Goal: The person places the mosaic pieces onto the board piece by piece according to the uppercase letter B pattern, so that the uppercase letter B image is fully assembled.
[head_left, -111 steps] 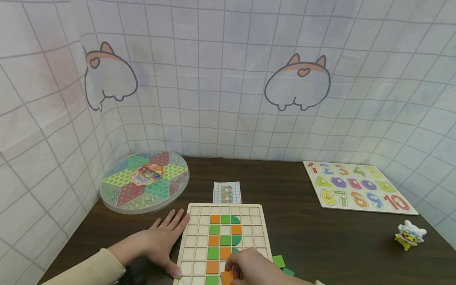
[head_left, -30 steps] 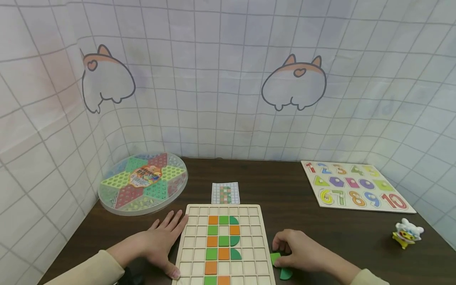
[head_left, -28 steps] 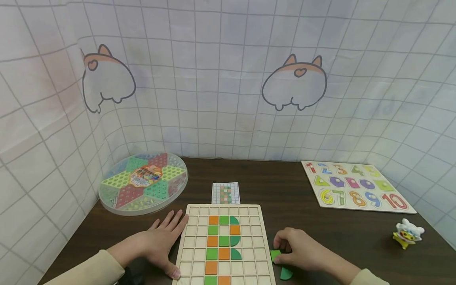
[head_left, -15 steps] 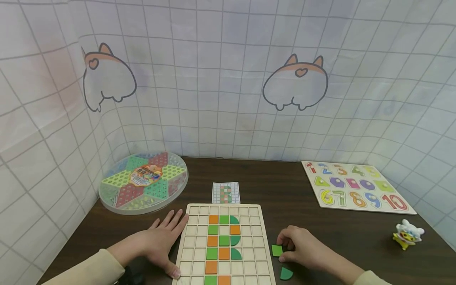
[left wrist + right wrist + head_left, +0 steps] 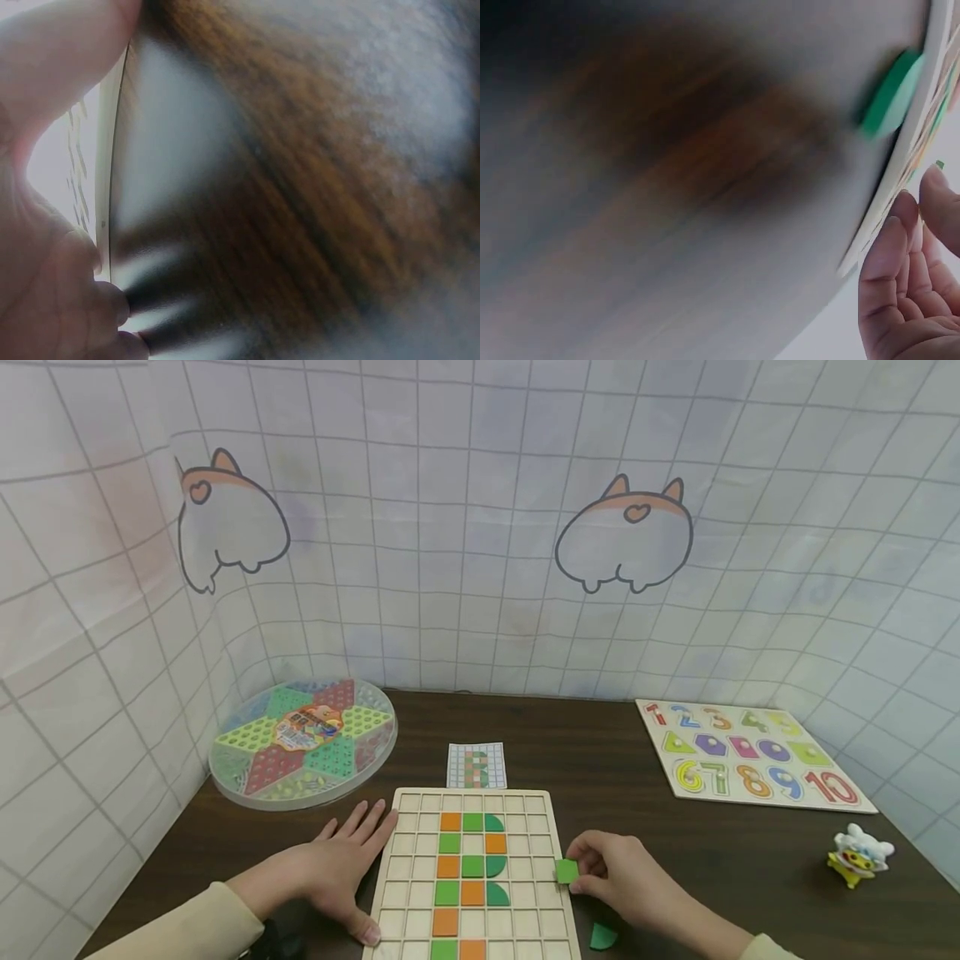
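Observation:
A wooden grid board (image 5: 528, 893) lies flat, with orange, light green and dark green tiles set in its middle columns. My right hand (image 5: 626, 877) pinches a light green square tile (image 5: 567, 872) between thumb and fingers at the board's right edge; in the right wrist view only a sliver of that tile shows by the thumb. A dark green rounded tile (image 5: 602, 936) lies on the table just below that hand. My left hand (image 5: 333, 872) rests with fingers spread at the board's left edge, the thumb on its rim. A small pattern card (image 5: 477, 766) touches the board's far edge.
On the dark wooden table (image 5: 720, 877) stand a round Chinese checkers board (image 5: 303, 743) at the back left and a number puzzle board (image 5: 750, 752) at the back right. A small white and yellow figurine (image 5: 859, 855) stands at the right. A grid-patterned cloth (image 5: 450, 610) hangs behind.
An orange square now sits in the board's lowest visible row, released by my right hand. That hand has picked the light green square off the table and moved it left to the board's edge.

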A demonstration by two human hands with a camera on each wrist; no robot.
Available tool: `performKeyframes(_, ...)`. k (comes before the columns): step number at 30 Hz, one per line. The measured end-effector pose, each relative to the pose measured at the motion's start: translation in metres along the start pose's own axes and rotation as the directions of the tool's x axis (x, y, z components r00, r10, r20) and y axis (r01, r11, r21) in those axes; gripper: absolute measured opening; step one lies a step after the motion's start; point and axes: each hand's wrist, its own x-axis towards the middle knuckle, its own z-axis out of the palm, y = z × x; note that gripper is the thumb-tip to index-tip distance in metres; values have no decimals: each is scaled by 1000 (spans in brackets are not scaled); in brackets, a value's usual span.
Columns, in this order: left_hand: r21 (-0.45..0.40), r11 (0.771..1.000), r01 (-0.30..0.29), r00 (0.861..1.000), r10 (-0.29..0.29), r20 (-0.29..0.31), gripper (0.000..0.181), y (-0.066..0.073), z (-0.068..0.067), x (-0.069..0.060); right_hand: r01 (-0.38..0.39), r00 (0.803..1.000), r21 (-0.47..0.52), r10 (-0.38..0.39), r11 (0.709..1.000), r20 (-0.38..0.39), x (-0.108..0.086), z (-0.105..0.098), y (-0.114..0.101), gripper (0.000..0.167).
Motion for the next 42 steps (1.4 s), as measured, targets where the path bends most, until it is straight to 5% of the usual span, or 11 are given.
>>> performKeyframes(12,-1,1000,2,1000,-2,-5,152,0,0,-1,55,989,75,-65,996,134,7,32,-45,17)
performKeyframes(26,0,1000,25,1000,-25,1,153,9,-3,-3,55,977,78,-70,995,202,12,47,-52,17)
performKeyframes(42,11,999,32,999,-32,-2,154,12,-5,-6,56,980,40,-62,998,190,13,51,-55,11)
